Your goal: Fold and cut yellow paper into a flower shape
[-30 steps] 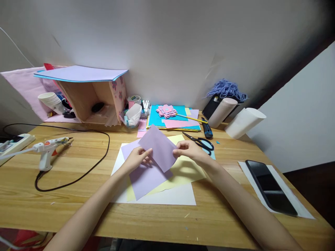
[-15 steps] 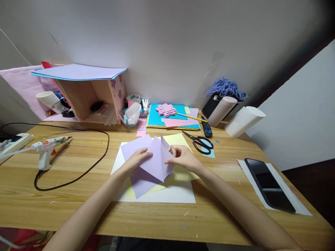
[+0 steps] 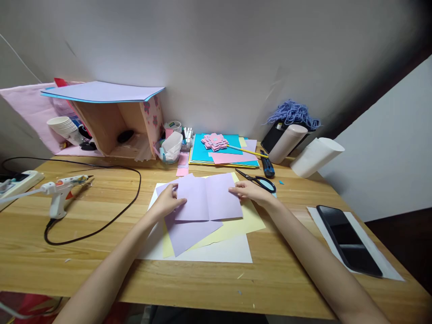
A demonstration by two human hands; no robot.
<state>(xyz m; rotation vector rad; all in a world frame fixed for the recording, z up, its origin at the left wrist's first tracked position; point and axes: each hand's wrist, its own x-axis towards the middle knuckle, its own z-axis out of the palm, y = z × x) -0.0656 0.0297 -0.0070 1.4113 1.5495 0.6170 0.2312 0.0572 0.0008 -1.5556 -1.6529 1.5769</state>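
Note:
A creased sheet of purple paper (image 3: 209,198) lies spread between my hands, its fold running down the middle. My left hand (image 3: 168,201) grips its left edge with the thumb on top. At the right edge, my right hand (image 3: 250,191) pinches the sheet between thumb and fingers. Beneath it are a second purple sheet (image 3: 191,240), a yellow sheet (image 3: 245,222) and a white sheet (image 3: 232,252), overlapping one another. Just behind my right hand lie black-handled scissors (image 3: 265,183), partly covered by it.
A glue gun (image 3: 62,193) with a looping black cord stands at left. Behind are an open box (image 3: 153,130), a pink paper flower (image 3: 214,141) on coloured sheets, and a box cutter (image 3: 267,165). Paper rolls (image 3: 317,156) and a phone (image 3: 347,240) are on the right.
The folded purple sheet has been opened out flat. My right hand has moved right with its edge, and my left hand has shifted slightly left.

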